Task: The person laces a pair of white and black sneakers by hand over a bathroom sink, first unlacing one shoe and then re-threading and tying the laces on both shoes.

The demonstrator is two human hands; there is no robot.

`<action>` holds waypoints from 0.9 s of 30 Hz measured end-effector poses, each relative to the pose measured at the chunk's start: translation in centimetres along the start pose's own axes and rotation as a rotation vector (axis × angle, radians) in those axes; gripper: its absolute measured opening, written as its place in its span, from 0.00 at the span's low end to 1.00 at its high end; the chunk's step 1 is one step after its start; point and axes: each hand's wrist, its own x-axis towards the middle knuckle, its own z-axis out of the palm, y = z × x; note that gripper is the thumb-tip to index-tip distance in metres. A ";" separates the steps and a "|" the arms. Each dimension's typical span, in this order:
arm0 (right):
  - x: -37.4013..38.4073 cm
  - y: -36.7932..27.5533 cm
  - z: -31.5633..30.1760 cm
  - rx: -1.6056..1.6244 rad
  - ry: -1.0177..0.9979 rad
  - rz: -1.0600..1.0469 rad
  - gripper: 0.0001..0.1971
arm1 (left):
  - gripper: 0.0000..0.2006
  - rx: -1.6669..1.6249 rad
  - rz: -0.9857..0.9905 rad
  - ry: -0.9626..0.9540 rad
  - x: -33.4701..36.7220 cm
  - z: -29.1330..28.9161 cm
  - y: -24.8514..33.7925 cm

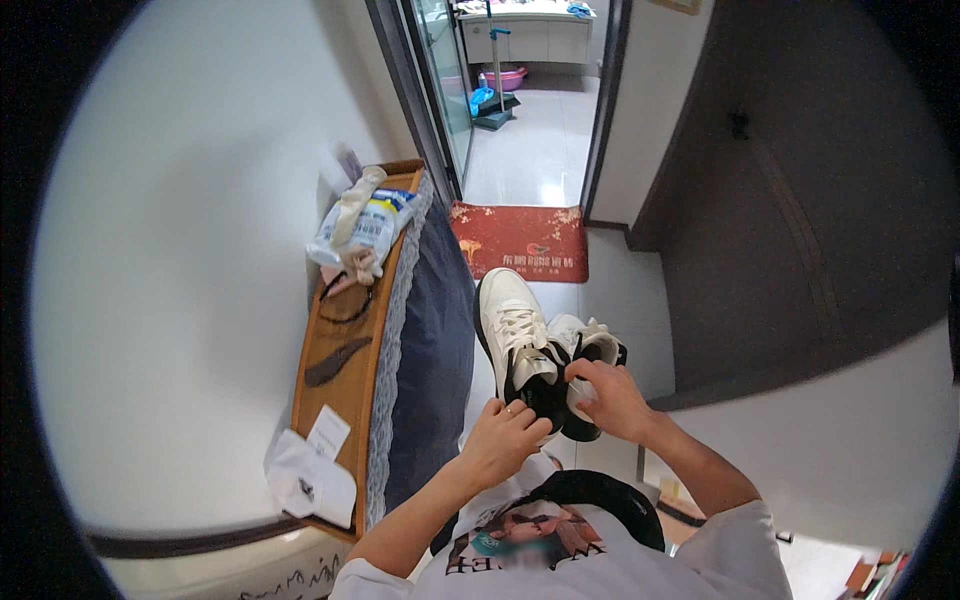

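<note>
Printed white T-shirt (640, 568) is filling the foreground, close below the camera. Across from me a broad dark panel (760, 250) is spanning the person's right side, while a narrow wooden surface (350, 392) is running along the left. Ahead, a red doormat (525, 255) is lying before the doorway. Between surface and panel, a cream lace-up sneaker (508, 305) is pointing its toe forward, with a white sneaker (597, 345) sitting just to its right. On the surface, a soft plastic packet (385, 225) and a white cap (310, 480) are resting well apart. The left hand (503, 437) is curling closed over the cream sneaker's heel; the right hand (608, 398) is hovering half curled against the white sneaker, its grip unclear to me. A thin ring (507, 411) is circling a left finger.
</note>
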 end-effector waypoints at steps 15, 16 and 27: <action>37.1 11.9 -15.3 0.202 0.004 0.275 0.22 | 0.21 -0.243 -0.081 0.146 26.9 -7.2 -31.4; 39.4 13.2 -15.2 0.172 0.068 0.222 0.23 | 0.21 -0.275 -0.094 0.168 28.4 -7.5 -33.4; 70.5 28.0 -20.1 0.275 0.071 0.264 0.23 | 0.24 -0.340 -0.209 0.174 48.7 -10.9 -54.8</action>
